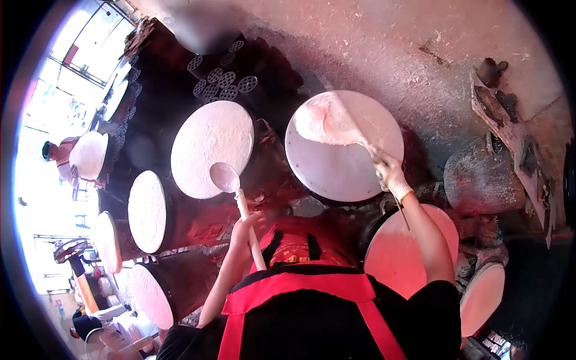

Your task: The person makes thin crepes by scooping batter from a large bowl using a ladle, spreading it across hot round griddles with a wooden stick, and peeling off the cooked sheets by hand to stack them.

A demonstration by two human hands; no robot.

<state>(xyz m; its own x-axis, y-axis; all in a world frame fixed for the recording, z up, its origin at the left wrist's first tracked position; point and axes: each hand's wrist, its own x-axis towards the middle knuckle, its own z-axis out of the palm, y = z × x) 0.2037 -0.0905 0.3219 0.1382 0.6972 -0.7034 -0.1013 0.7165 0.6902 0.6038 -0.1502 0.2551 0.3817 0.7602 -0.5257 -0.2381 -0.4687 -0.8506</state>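
My left hand (pixel 246 227) is closed around the pale handle of a ladle (pixel 225 177). The ladle's round bowl appears over the near edge of a round griddle (pixel 213 141) covered with a white layer. My right hand (pixel 389 173), in a whitish glove, grips a thin stick-like tool (pixel 403 215) at the near right rim of another griddle (pixel 336 171). White batter or a thin sheet (pixel 327 122) covers part of that griddle's far left side, while the rest of its surface looks bare. The tool's far end is hard to separate from the white layer.
Several more round griddles, including a left one (pixel 147 211) and a near right one (pixel 413 252), surround me. Perforated coal briquettes (pixel 223 83) lie beyond. A drum-like object (pixel 480 180) and broken boards (pixel 510 126) are at right. Other people (pixel 65 157) appear at far left.
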